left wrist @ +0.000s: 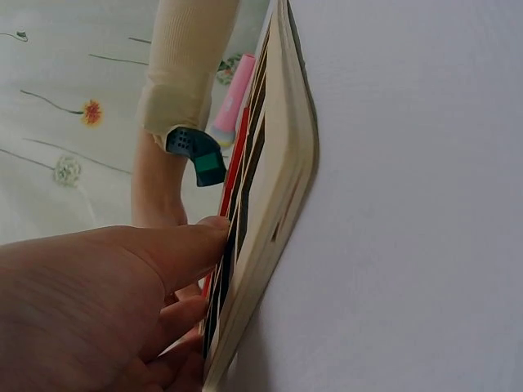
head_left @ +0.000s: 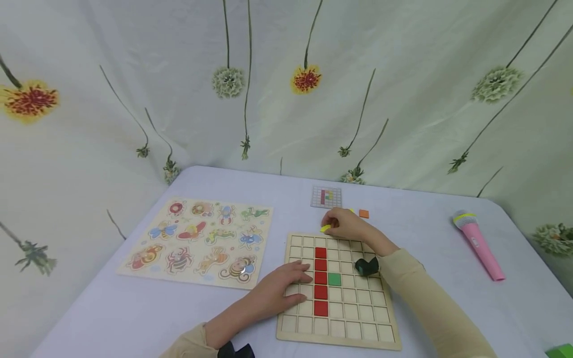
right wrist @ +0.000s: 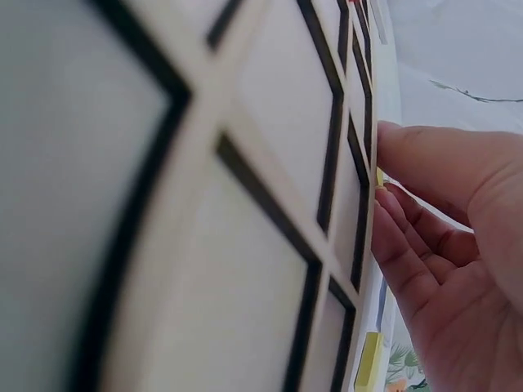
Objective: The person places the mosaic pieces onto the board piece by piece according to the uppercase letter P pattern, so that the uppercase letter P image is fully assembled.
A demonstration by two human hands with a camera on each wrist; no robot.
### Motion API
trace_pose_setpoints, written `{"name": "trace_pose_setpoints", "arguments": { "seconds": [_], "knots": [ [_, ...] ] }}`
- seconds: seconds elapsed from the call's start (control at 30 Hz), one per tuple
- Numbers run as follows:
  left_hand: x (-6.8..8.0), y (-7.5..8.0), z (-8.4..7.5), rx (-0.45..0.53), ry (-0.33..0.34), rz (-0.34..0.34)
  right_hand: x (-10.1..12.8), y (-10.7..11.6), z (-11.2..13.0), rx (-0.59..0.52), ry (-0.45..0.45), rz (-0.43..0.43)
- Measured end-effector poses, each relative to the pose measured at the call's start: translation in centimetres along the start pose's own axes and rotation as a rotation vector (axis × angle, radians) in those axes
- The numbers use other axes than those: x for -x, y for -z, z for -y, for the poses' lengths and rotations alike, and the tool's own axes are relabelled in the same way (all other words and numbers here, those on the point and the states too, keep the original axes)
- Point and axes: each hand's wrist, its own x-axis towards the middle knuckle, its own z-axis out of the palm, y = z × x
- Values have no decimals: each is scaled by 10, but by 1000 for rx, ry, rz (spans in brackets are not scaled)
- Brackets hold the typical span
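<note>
The right hand (head_left: 346, 224) pinches a yellow tile (head_left: 325, 228) just beyond the grid board's (head_left: 385, 318) far edge, tile pointing left, while the left hand (head_left: 279, 292) lies flat, fingers spread, on the board's left side.

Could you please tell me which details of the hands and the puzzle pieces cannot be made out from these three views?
- Yellow square tile: head view, mostly hidden under the right hand; its grip is unclear.
- Small printed pattern card: head view, too small to read.
- Wooden grid board: right wrist view, too close and blurred.
- Left hand: left wrist view, its fingertips are cut off by the bottom edge.
- Green block: head view, cut off at the corner.
</note>
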Motion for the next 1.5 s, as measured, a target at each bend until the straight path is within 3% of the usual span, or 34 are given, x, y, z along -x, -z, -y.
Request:
{"name": "trace_pose_setpoints", "arguments": {
  "seconds": [0.2, 0.57, 0.83, 1.5],
  "knots": [
    [-1, -1, 1, -5, -5, 2, 3, -1, -2, -25, 16, -25],
    [-1, 1, 0, -4, 0, 5, 7, -6, -14, -274, -10, -59],
    [0, 2, 0, -2, -14, -13, 6, -8, -12, -304, 27, -81],
    [0, 0, 0, 3, -24, -12, 8, -8, -9, -278, -72, -143]
  ]
}}
